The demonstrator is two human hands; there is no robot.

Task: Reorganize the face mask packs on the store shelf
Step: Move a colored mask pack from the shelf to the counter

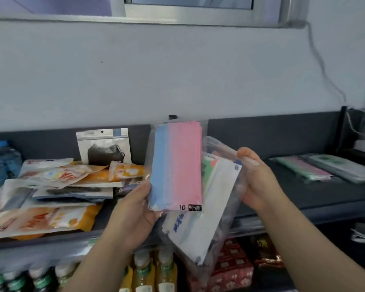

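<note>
Left hand (135,209) grips the blue-pink pack (177,165), right hand (255,178) pinches the clear bag (219,186) mid-frame; slick plastic could slip free.

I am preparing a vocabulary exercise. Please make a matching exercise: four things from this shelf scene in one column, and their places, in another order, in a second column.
1. pink and blue pack
2. clear bag
3. black mask pack
4. green and pink pack

A. lies flat on the shelf, far right
B. held by the left hand
C. stands against the shelf's back wall
D. held by the right hand

Pairs: 1-B, 2-D, 3-C, 4-A
</note>
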